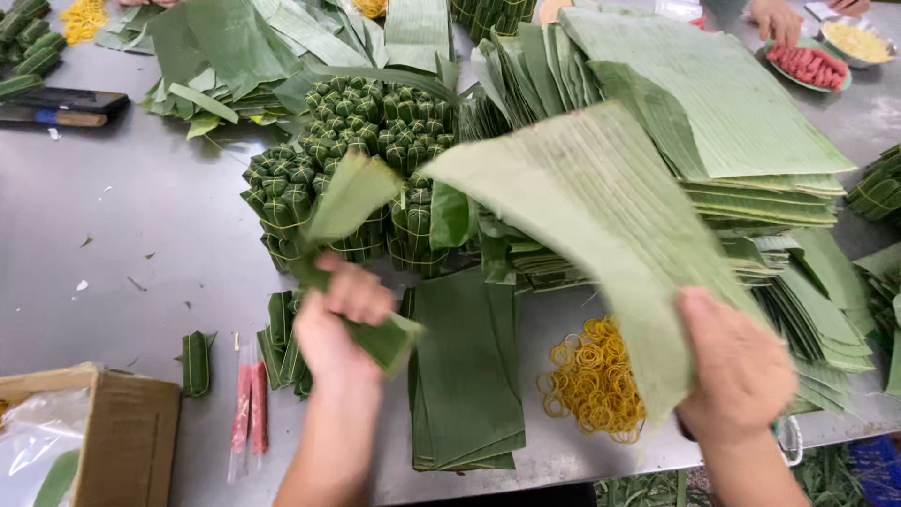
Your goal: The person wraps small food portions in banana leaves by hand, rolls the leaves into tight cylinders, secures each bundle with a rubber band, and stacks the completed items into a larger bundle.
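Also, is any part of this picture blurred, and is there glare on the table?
Head view: the left hand and its narrow leaf strip are motion-blurred; the right hand and large leaf slightly soft; the metal table shows soft, diffuse reflections, no harsh glare.

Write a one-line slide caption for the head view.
Left hand grips a narrow leaf strip, right hand lifts a broad banana leaf.

Brown cardboard box (122,427), bottom-left corner of tabletop (113,235), open, clear plastic bag (33,441) inside, cut off by frame edge. Clear plastic sleeve (250,408) with pink sticks, lying flat just right of box. Dark flat rectangular package (66,101), far left, lying flat; kind unclear. No signs, no screens.
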